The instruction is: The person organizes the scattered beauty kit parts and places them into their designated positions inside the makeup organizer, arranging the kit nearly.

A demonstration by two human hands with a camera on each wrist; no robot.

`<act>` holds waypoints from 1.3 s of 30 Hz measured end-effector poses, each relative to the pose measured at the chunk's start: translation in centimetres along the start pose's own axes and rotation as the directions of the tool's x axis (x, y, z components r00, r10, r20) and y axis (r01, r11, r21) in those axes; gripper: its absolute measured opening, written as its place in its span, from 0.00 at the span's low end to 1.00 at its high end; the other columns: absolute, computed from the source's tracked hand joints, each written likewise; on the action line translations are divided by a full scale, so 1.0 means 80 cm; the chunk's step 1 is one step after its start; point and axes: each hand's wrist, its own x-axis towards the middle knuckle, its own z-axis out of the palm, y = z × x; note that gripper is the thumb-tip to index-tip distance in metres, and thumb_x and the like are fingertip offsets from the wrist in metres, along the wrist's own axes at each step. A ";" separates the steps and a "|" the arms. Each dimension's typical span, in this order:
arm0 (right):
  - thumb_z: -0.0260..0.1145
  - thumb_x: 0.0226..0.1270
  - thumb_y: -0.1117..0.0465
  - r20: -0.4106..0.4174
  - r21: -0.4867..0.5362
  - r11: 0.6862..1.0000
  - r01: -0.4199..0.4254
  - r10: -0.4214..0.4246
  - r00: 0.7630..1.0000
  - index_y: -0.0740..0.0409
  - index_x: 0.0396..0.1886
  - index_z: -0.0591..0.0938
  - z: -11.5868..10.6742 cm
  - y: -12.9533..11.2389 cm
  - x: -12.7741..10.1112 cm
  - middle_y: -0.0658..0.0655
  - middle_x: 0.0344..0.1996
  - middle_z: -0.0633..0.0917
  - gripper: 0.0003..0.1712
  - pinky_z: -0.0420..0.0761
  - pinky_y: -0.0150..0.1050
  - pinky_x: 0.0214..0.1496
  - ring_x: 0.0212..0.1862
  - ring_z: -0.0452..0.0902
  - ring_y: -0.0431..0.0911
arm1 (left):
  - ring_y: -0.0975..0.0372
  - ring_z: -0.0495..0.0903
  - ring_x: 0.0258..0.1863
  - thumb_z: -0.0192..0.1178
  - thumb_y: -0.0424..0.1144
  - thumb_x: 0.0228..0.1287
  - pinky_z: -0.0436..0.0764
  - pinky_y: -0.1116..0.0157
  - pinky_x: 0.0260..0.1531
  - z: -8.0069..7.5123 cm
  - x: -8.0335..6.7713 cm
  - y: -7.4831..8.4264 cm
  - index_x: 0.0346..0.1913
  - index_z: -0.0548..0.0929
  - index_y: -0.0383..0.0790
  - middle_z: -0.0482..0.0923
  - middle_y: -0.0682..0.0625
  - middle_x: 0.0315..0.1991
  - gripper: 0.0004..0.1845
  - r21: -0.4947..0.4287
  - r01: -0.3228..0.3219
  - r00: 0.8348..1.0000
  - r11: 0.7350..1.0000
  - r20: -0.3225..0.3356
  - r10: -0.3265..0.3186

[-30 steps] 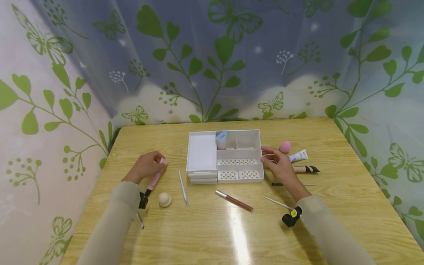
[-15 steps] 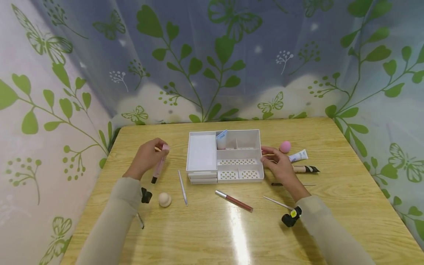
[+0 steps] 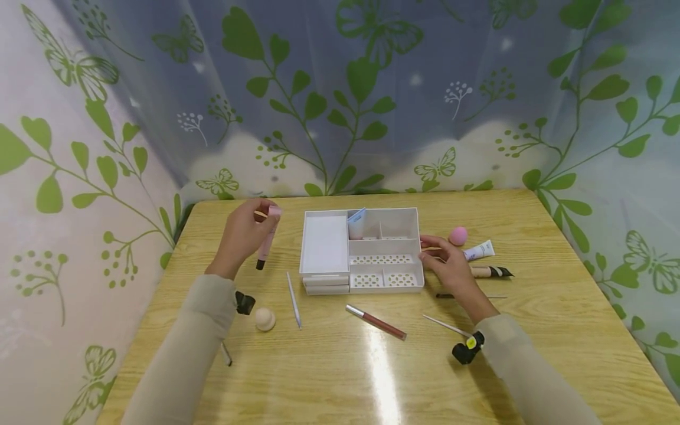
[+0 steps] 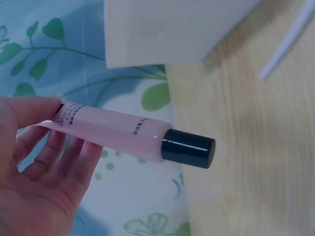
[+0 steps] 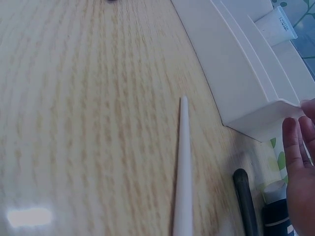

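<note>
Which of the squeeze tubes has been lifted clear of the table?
The pink tube with the black cap, gripped by the left hand; the others lie or stand.

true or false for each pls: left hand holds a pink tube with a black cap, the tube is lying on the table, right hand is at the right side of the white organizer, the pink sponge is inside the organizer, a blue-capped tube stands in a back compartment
1. The left hand holds a pink plastic tube with a black cap. True.
2. The tube lies on the wooden table. False: it is lifted clear of the table, cap end down.
3. The right hand is at the right side of the white plastic compartment organizer. True.
4. The round pink makeup sponge is inside the organizer. False: it sits on the table, right of the organizer.
5. A small white tube with a blue end stands in a back compartment. True.
</note>
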 end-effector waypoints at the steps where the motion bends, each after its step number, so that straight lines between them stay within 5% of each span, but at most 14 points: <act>1: 0.68 0.81 0.65 0.000 -0.002 1.000 0.004 -0.004 1.000 0.67 0.75 0.77 0.000 0.000 0.000 0.74 0.67 0.80 0.28 0.81 0.20 0.56 0.55 0.81 0.32 | 0.44 0.85 0.56 0.62 0.44 0.83 0.87 0.44 0.53 0.000 0.001 0.004 0.65 0.84 0.39 0.84 0.40 0.60 0.17 -0.009 -0.008 1.000 1.000 -0.013 0.008; 19: 0.67 0.80 0.69 -0.011 0.009 1.000 0.020 -0.020 1.000 0.71 0.74 0.78 0.001 -0.004 0.002 0.76 0.65 0.80 0.26 0.81 0.20 0.56 0.52 0.81 0.28 | 0.48 0.86 0.51 0.65 0.44 0.81 0.87 0.48 0.51 0.005 0.017 0.072 0.60 0.87 0.40 0.85 0.42 0.56 0.14 -0.094 -0.159 0.983 0.983 -0.108 0.149; 39: 0.67 0.80 0.68 -0.014 -0.012 1.000 0.023 -0.023 1.000 0.69 0.74 0.78 0.002 0.003 0.000 0.75 0.65 0.81 0.27 0.80 0.20 0.57 0.54 0.81 0.32 | 0.51 0.87 0.48 0.65 0.41 0.81 0.88 0.51 0.48 0.041 0.029 0.128 0.60 0.88 0.40 0.85 0.44 0.55 0.14 -0.140 -0.247 0.968 0.959 -0.078 0.238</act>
